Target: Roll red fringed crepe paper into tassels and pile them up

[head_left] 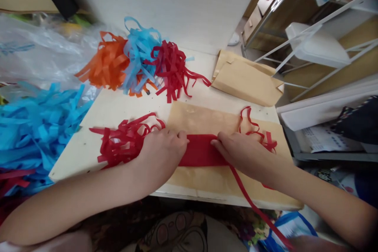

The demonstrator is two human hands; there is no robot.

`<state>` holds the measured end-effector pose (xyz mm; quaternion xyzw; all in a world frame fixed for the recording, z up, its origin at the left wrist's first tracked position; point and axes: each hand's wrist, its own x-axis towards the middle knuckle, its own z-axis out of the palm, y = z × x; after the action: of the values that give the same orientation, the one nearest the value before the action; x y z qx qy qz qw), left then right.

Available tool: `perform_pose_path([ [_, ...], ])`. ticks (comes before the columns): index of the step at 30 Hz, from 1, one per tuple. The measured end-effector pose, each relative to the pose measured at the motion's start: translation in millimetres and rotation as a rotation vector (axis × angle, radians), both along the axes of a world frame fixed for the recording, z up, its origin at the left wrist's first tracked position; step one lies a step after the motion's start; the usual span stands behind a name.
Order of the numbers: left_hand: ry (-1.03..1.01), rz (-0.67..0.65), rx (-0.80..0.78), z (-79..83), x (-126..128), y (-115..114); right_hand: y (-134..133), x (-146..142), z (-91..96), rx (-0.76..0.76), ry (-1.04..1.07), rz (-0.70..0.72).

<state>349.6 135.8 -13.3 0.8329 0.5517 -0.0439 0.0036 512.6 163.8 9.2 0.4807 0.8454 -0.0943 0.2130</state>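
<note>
A red fringed sheet (203, 150), which looks like tissue paper or thin cloth, lies across a flat tan paper (197, 116). Its middle is a solid band, and cut strips bunch up at both ends. My left hand (165, 149) is closed on the band's left part, with a heap of red strips (121, 143) beside it. On the right part, my right hand (236, 145) pinches the top edge between thumb and fingers. Loose red strips (251, 124) show behind that hand. One long red strip (251, 201) runs from the band down past the table's front edge.
At the back of the white table (141, 106) lie orange (109, 63), light blue (141, 55) and red tassels (173, 67). A folded brown paper bag (248, 76) rests at back right. Blue fringe (38, 130) and clear plastic (50, 55) fill the left; shelving (330, 153) stands right.
</note>
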Motion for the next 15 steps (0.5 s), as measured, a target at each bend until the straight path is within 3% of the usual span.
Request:
perform_pose_path([
  [4, -0.021, 0.006, -0.011, -1.3, -3, 2, 6, 2, -0.6, -0.046, -0.081, 0.018],
  [15, 0.0, 0.057, -0.01, -5.6, -7, 5, 18, 11, -12.3, -0.099, 0.008, -0.041],
])
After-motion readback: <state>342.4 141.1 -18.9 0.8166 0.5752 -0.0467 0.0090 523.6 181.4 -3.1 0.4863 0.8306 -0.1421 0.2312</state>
